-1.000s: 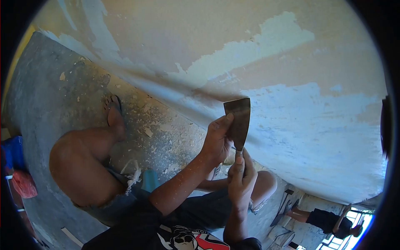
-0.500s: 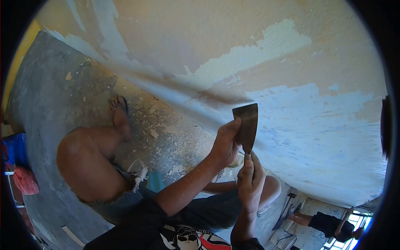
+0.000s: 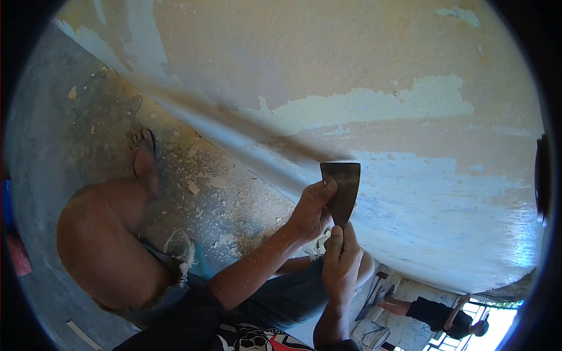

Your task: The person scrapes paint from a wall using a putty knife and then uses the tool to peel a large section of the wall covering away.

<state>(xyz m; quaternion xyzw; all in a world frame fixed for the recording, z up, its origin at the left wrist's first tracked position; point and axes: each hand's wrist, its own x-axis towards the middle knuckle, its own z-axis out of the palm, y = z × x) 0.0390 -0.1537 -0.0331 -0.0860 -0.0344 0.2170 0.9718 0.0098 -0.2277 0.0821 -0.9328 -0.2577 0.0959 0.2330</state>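
Observation:
Both of my hands are on a scraper [image 3: 344, 186] with a wide, dark metal blade, held upright in front of the wall [image 3: 404, 193]. My left hand [image 3: 313, 212] pinches the blade's left side, its thumb pressed on the flat face. Lower down, my right hand [image 3: 342, 257] wraps round the handle, which the fingers mostly hide. The blade's broad top edge overlaps the wall in this view, beside a strip of pale, scraped surface. Peeling beige paint and bluish-white patches cover the wall.
Paint flakes litter the concrete floor [image 3: 216, 193] along the wall's base. My bent knee [image 3: 88, 234] and sandalled foot [image 3: 143, 152] are at left. A person [image 3: 439, 316] in dark clothes is at the far lower right, near a bright window. A red item [image 3: 19, 255] lies at the left edge.
The view has shifted, so the wall patches sit lower and the foot further left. The scraper has tilted slightly, its top edge now nearly level; both hands keep their hold.

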